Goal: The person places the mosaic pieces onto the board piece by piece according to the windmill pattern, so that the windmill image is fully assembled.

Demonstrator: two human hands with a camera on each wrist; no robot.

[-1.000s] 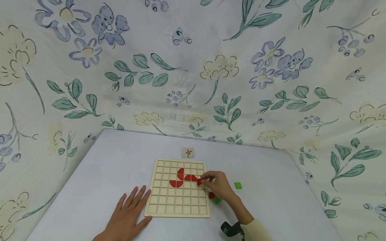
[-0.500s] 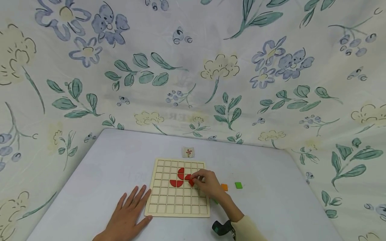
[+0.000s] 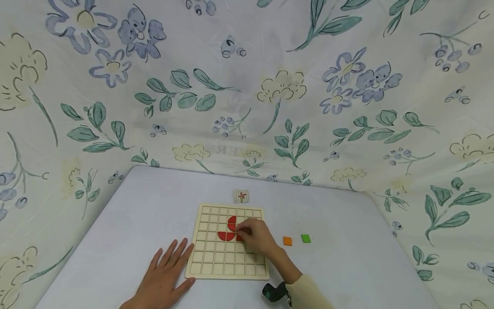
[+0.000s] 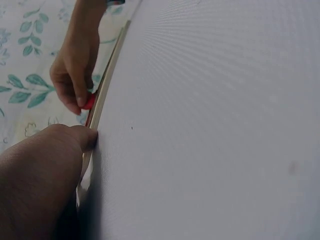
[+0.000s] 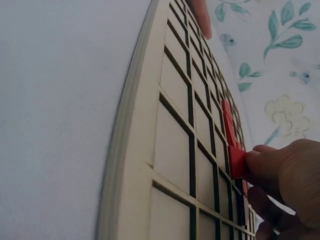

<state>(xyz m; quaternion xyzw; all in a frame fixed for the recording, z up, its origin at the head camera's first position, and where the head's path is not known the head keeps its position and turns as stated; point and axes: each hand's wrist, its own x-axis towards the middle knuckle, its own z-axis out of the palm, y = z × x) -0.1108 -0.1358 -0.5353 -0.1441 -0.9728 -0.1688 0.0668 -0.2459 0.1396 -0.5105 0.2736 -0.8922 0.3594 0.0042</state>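
Observation:
A pale wooden grid board (image 3: pixel 227 277) lies on the white table. My right hand (image 3: pixel 255 236) is over its middle, thumb and fingertips pinching a red tile (image 5: pixel 238 161) down at the grid, as the right wrist view shows. Just left of those fingers, red quarter-round tiles (image 3: pixel 226 236) sit in two cells side by side. More red tiles (image 3: pixel 232 222) form a half-round above them. Part of the red set is hidden behind the hand. Flat on the table, fingers spread, my left hand (image 3: pixel 160 277) rests against the board's left edge.
A small pattern card (image 3: pixel 241 196) with a red pinwheel lies behind the board. To the right are an orange tile (image 3: pixel 287 241) and a green tile (image 3: pixel 306 238). A floral curtain (image 3: pixel 247 107) rises behind the table. A black device (image 3: pixel 275 292) is at my right wrist.
My right hand has carried the red tile leftward from the board's right side to its middle. The orange tile has come into sight; the forearm now covers the tiles by the right edge.

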